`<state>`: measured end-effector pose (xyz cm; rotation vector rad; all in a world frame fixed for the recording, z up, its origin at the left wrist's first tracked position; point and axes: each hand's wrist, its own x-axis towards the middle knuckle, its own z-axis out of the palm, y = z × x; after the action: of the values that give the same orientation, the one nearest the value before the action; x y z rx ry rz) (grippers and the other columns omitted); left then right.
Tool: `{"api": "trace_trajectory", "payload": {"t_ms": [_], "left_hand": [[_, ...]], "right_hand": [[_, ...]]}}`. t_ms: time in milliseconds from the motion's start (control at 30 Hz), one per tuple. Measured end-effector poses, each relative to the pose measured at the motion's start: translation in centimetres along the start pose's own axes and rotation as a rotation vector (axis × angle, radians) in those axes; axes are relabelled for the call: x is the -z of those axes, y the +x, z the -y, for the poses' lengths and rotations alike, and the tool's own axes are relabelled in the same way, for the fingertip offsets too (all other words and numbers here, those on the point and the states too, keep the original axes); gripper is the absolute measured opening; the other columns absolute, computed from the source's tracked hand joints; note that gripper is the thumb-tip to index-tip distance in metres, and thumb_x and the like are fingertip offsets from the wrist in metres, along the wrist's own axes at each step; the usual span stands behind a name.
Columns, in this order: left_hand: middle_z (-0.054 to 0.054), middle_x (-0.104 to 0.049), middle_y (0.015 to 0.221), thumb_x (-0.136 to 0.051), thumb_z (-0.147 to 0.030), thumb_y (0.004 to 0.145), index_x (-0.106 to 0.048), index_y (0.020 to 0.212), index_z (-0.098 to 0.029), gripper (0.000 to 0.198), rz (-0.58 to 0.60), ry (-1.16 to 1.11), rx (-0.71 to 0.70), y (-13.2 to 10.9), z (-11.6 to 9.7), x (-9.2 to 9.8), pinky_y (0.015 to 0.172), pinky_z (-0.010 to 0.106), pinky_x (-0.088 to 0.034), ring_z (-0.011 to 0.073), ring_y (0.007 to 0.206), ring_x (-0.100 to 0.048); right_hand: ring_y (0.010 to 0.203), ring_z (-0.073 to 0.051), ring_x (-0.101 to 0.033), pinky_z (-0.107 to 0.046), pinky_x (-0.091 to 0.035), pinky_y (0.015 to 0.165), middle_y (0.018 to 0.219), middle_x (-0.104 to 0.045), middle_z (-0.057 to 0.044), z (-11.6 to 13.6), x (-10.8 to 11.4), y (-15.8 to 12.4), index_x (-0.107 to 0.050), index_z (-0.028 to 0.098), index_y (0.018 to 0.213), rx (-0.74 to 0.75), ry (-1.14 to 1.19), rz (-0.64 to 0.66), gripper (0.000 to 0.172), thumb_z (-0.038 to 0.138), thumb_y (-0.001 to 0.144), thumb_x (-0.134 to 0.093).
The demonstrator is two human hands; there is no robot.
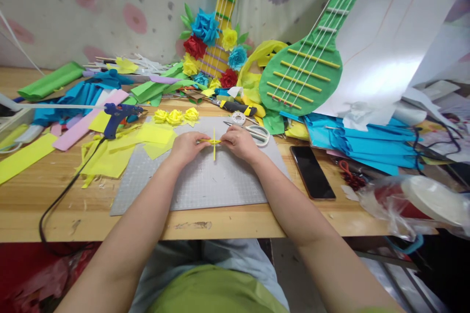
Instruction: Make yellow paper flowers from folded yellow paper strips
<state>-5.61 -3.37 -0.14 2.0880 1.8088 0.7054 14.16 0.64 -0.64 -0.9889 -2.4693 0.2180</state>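
Between my two hands, above the grey cutting mat [220,186], is a small yellow cross-shaped piece [214,149]. My left hand [187,147] pinches its left arm between the fingertips, and my right hand [240,143] pinches the right arm. The other strip of the cross stands upright in the view, its ends free. Just beyond my right hand lie white-handled scissors [260,135]. Several yellow paper flowers [175,117] sit at the mat's back edge, near yellow paper sheets [156,136] left of my left hand.
A blue glue gun [113,120] with a black cord lies left. At the right are a phone [313,172] and blue paper [360,137]. Behind stand a green paper instrument [301,78] and a yellow one [216,58] with flowers. A utility knife [237,107] lies beyond the mat.
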Motion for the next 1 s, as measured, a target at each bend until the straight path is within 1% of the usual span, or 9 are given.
{"api": "trace_trajectory", "payload": {"t_ms": [133,233,400,533,700,767,867,933,1000], "left_hand": [[-0.002,-0.071,0.082,-0.057,-0.037,0.076,-0.071,0.082,-0.03,0.017,-0.009,0.037,0.042,0.0,0.1,0.4,0.063,0.027,-0.041,0.0165,0.073,-0.061],[-0.002,-0.071,0.08,-0.058,-0.038,0.075,-0.072,0.083,-0.03,0.018,-0.026,0.045,0.069,-0.1,0.0,0.6,0.061,0.027,-0.04,0.0167,0.072,-0.061],[-0.003,-0.071,0.078,-0.061,-0.038,0.072,-0.071,0.08,-0.03,0.015,0.029,-0.032,0.096,0.0,0.1,0.6,0.059,0.026,-0.039,0.0153,0.069,-0.06],[-0.003,-0.071,0.08,-0.061,-0.038,0.072,-0.072,0.079,-0.03,0.015,-0.017,-0.022,0.104,0.0,0.4,0.6,0.06,0.026,-0.039,0.0157,0.071,-0.06],[-0.002,-0.071,0.08,-0.06,-0.04,0.073,-0.071,0.081,-0.03,0.017,-0.031,0.062,0.106,0.0,0.3,0.8,0.06,0.027,-0.038,0.0163,0.072,-0.061],[-0.003,-0.071,0.081,-0.059,-0.041,0.074,-0.071,0.081,-0.03,0.018,-0.001,0.071,0.103,0.0,0.2,0.8,0.061,0.026,-0.038,0.0156,0.073,-0.061],[-0.003,-0.07,0.083,-0.059,-0.043,0.073,-0.07,0.085,-0.028,0.022,0.058,0.047,0.099,-0.1,0.0,0.6,0.062,0.025,-0.04,0.0149,0.074,-0.061],[-0.002,-0.069,0.094,-0.063,-0.045,0.068,-0.067,0.095,-0.027,0.032,0.048,0.028,0.055,-0.2,-0.1,0.5,0.067,0.025,-0.041,0.0158,0.081,-0.061],[0.0,-0.065,0.106,-0.067,-0.045,0.065,-0.062,0.104,-0.025,0.044,0.004,0.023,-0.03,-0.3,-0.3,0.2,0.075,0.026,-0.042,0.0174,0.093,-0.059]], "right_hand": [[0.083,-0.018,-0.053,-0.029,-0.041,0.069,0.075,-0.064,-0.005,-0.2,0.3,0.0,-0.07,0.02,0.084,-0.01,0.022,0.007,0.013,0.021,0.078,-0.058],[0.082,-0.018,-0.054,-0.029,-0.04,0.068,0.076,-0.063,-0.005,-0.2,0.4,-0.1,-0.07,0.02,0.085,-0.031,0.027,0.005,0.013,0.021,0.078,-0.059],[0.077,-0.017,-0.055,-0.028,-0.04,0.066,0.074,-0.063,-0.006,-0.4,0.5,-0.1,-0.071,0.019,0.079,-0.059,0.0,-0.004,0.013,0.02,0.078,-0.058],[0.082,-0.018,-0.055,-0.029,-0.041,0.069,0.079,-0.065,-0.007,-0.7,0.4,-0.2,-0.07,0.019,0.085,-0.082,-0.008,0.005,0.014,0.023,0.078,-0.059],[0.097,-0.021,-0.051,-0.034,-0.041,0.08,0.1,-0.065,-0.006,-0.2,0.3,-0.4,-0.063,0.021,0.104,-0.013,-0.006,-0.009,0.031,0.03,0.075,-0.064],[0.097,-0.021,-0.051,-0.033,-0.041,0.079,0.098,-0.065,-0.006,0.1,0.2,-0.3,-0.064,0.021,0.102,-0.017,-0.026,-0.007,0.028,0.029,0.076,-0.062],[0.09,-0.02,-0.052,-0.031,-0.04,0.076,0.086,-0.066,-0.005,0.4,0.0,-0.2,-0.067,0.02,0.089,-0.041,-0.071,-0.001,0.015,0.027,0.079,-0.058],[0.086,-0.019,-0.052,-0.031,-0.039,0.073,0.08,-0.066,-0.005,0.5,-0.1,-0.1,-0.067,0.019,0.083,-0.045,-0.094,-0.005,0.013,0.025,0.081,-0.056],[0.085,-0.019,-0.052,-0.03,-0.039,0.072,0.079,-0.066,-0.005,0.5,-0.3,-0.1,-0.066,0.019,0.082,-0.023,-0.103,-0.011,0.013,0.025,0.081,-0.055]]}}
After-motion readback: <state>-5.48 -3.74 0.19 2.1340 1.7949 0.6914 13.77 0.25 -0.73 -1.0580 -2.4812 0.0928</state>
